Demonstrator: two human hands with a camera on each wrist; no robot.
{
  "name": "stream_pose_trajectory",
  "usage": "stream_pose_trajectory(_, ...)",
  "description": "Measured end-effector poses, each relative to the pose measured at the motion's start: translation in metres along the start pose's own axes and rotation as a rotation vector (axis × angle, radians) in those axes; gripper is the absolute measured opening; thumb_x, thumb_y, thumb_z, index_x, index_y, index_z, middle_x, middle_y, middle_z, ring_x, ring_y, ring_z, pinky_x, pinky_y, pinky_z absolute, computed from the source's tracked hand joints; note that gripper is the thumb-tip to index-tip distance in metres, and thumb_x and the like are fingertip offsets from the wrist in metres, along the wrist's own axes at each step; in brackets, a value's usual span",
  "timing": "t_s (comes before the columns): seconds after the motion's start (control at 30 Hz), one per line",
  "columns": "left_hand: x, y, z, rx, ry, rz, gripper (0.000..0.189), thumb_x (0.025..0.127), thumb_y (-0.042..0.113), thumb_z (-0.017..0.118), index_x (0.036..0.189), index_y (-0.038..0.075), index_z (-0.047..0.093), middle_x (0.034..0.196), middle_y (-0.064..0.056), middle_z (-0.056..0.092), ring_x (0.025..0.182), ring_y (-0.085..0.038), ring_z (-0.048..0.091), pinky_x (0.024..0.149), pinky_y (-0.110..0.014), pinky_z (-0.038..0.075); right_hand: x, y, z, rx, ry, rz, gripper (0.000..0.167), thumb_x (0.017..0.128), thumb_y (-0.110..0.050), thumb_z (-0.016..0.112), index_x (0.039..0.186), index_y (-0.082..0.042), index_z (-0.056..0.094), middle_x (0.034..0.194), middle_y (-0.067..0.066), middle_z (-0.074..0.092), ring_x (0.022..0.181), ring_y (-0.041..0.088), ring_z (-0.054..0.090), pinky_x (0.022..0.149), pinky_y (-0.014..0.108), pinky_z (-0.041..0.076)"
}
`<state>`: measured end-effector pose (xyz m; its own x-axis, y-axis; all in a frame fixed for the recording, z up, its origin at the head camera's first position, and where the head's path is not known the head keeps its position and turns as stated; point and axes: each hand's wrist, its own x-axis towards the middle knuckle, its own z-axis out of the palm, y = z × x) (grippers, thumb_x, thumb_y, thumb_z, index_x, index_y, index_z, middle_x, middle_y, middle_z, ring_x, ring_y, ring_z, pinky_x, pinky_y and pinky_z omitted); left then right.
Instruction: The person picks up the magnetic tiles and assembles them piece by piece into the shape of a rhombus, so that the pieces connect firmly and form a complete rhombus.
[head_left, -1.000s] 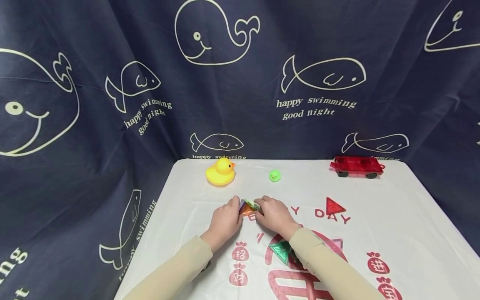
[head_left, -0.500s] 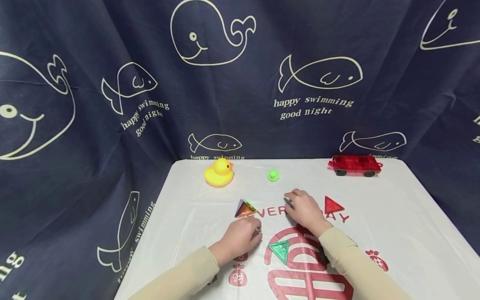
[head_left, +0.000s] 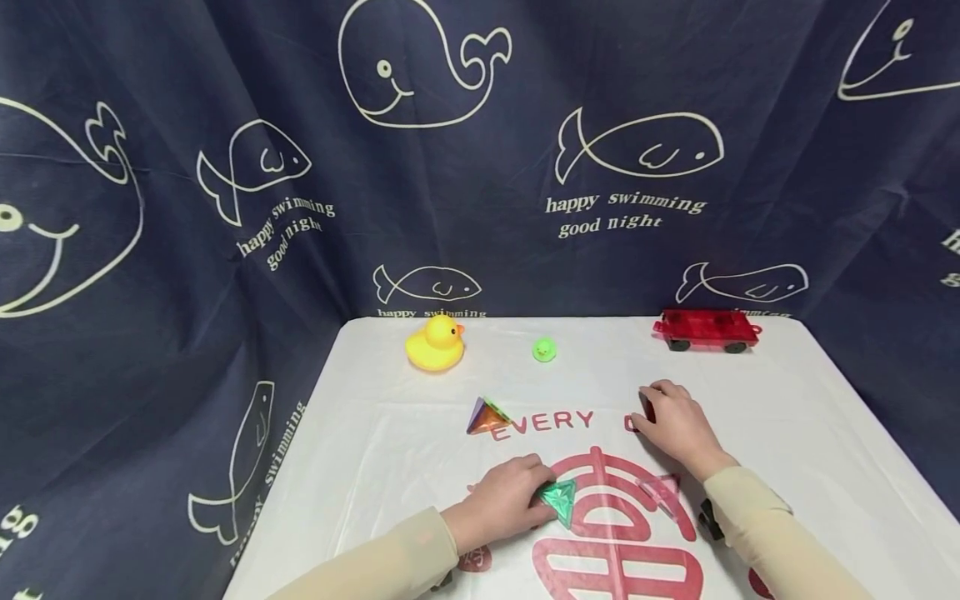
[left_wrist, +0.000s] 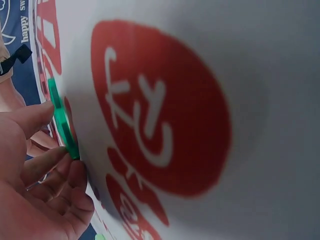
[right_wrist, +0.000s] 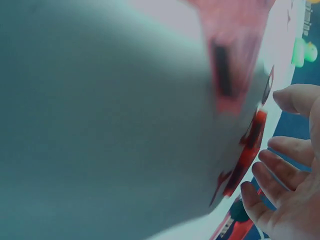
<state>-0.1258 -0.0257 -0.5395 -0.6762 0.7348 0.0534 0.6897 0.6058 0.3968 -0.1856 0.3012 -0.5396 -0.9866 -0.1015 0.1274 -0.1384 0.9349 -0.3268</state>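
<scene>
My left hand [head_left: 506,504] reaches the green triangular magnetic tile [head_left: 559,502] lying on the table. In the left wrist view, the thumb and index finger close on opposite edges of this green tile [left_wrist: 62,117]. Over on the right, my right hand [head_left: 681,427] hovers with fingers spread beside a red triangular tile [right_wrist: 247,155], which the hand hides in the head view. A pink see-through triangular tile [head_left: 660,492] lies between the two hands. Farther back stands a small pyramid of orange, purple and green tiles [head_left: 489,417], untouched.
A yellow rubber duck [head_left: 435,343] and a small green duck [head_left: 544,350] sit toward the back edge. A red toy wagon [head_left: 707,330] stands at the back right. White cloth with red print [head_left: 390,467] covers the table; a dark blue curtain [head_left: 480,192] hangs behind.
Both hands have let go of the tile pyramid, which stays standing. The left hand has come nearer and right to the green tile; the right hand has moved right to the red tile.
</scene>
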Motion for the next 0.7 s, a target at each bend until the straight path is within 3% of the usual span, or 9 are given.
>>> stream_pose_trajectory(0.4,-0.001,0.003,0.004,-0.058,0.02,-0.01,0.034,0.093,0.036,0.081,0.119,0.014,0.073,0.099,0.01,0.058,0.08,0.001,0.046,0.072,-0.016,0.042,-0.016,0.025,-0.006,0.039,-0.031,0.079,0.074,0.086,-0.038,0.084,0.133,0.014,0.059,0.119,0.032,0.057,0.103,0.045,0.056,0.088,0.062,0.053)
stream_pose_trajectory(0.7,0.002,0.001,0.006,-0.102,0.026,-0.02,0.033,0.091,0.032,0.083,0.116,0.013,0.074,0.101,0.007,0.061,0.083,0.002,0.05,0.078,-0.017,0.045,-0.021,0.029,-0.01,0.066,-0.035,0.046,0.073,0.086,-0.038,0.085,0.133,0.012,0.061,0.118,0.029,0.058,0.102,0.043,0.056,0.087,0.062,0.053)
